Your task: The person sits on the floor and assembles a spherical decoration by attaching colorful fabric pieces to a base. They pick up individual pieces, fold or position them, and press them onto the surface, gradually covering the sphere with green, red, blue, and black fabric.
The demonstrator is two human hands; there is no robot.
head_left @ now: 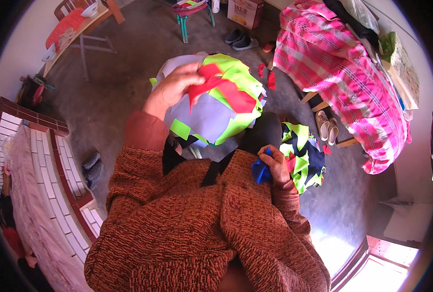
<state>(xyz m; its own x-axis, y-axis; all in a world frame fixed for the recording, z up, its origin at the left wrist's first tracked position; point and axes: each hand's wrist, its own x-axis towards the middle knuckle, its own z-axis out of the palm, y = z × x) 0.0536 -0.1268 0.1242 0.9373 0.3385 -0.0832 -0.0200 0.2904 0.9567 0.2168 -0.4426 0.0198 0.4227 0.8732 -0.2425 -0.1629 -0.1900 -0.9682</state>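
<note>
In front of me is a rounded mound of fabric pieces, with pale grey cloth (204, 117) on the left and neon yellow-green cloth (236, 68) on the right. Over it, my left hand (175, 87) pinches a red cloth scrap (207, 80). A second red strip (237, 97) lies on the yellow-green cloth beneath. My right hand (278, 166) is closed around a bunched blue cloth piece (261, 171), held low by my lap. Just right of that hand sits a heap of yellow-green, black and red scraps (301, 158).
Red scraps (271, 80) lie on the concrete floor. To the right stands furniture under a pink plaid cover (343, 73), with pale shoes (327, 127) beside it. Dark slippers (242, 41), a cardboard box (245, 12) and a small stool (191, 12) are farther off. A tiled ledge (56, 170) runs along the left.
</note>
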